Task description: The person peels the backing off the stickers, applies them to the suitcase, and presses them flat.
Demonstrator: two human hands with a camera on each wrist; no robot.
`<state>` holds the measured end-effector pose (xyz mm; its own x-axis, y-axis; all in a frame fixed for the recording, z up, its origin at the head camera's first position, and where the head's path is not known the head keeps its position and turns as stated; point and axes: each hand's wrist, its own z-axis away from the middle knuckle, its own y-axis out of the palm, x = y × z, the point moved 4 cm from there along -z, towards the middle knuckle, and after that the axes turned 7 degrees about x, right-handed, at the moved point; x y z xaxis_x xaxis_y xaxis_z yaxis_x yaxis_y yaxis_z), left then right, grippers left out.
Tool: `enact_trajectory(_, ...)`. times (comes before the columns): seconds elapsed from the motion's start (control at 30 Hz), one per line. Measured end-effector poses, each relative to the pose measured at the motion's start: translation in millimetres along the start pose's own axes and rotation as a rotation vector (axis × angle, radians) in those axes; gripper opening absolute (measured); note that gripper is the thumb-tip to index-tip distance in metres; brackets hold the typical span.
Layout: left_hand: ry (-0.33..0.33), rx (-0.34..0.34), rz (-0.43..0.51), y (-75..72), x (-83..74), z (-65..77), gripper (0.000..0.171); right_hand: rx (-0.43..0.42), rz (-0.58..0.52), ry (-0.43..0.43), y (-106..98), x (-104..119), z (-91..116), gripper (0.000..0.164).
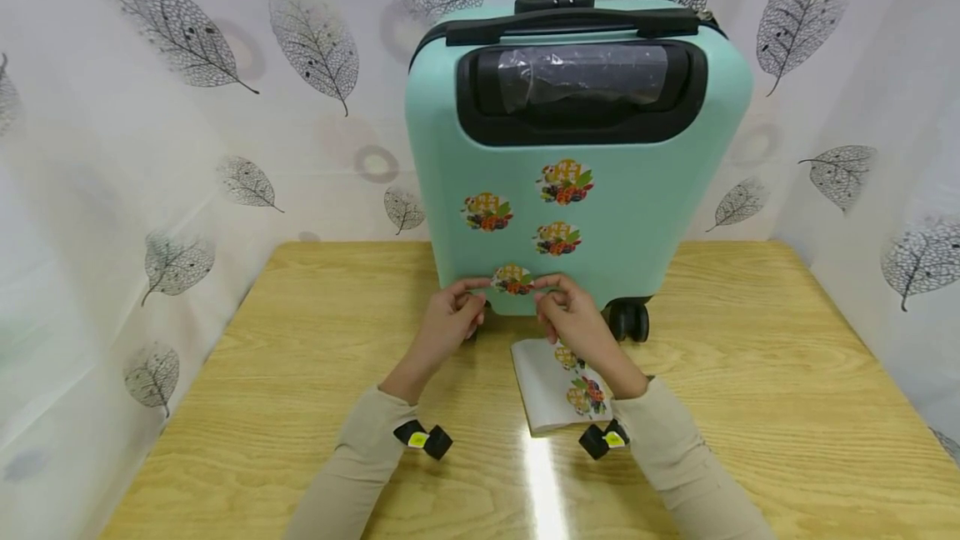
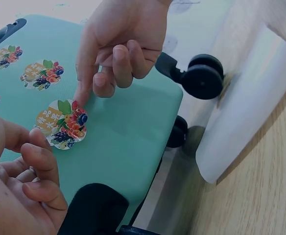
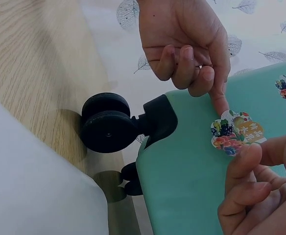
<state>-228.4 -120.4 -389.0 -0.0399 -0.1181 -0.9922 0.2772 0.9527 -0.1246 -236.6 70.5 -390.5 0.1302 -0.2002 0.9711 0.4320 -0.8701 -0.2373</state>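
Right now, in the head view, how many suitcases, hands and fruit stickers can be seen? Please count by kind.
Suitcase: 1
Hands: 2
Stuck stickers on suitcase: 4
Stickers on paper: 2, one partly covered
Total: 9

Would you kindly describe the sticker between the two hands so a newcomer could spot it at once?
Find the mint-green suitcase on the wooden table. On its face, look below three similar fruit stickers. It is the lowest sticker there, the only one with fingers at its edges.

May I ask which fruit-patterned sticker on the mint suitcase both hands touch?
The lowest sticker, between left hand and right hand; the higher three are untouched.
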Motion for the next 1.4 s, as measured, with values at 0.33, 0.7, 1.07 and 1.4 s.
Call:
enact_trajectory(0.33, -0.002, 0.0, 0.013, -0.3, 0.1, -0.4, 0.031, -0.004, 0.0, 0.002, 0.4, -1.6, -1.4, 0.029)
enact_trajectory(0.7, 0.002, 0.001, -0.001, -1.0, 0.7, -1.6, 0.031, 0.003, -0.001, 0.002, 1.0, -0.9, -0.4, 0.03)
enact_trajectory(1.07, 0.005, 0.0, 0.003, -1.1, -0.4, -1.3, 0.031, 0.007, -0.001, 0.006, 1.0, -2.8, 0.1, 0.032)
enact_trajectory(1.4, 0.004, -0.002, 0.011, -1.6, -0.4, -1.1, 0.031, 0.012, -0.009, -0.003, 2.2, -0.9, 0.8, 0.032)
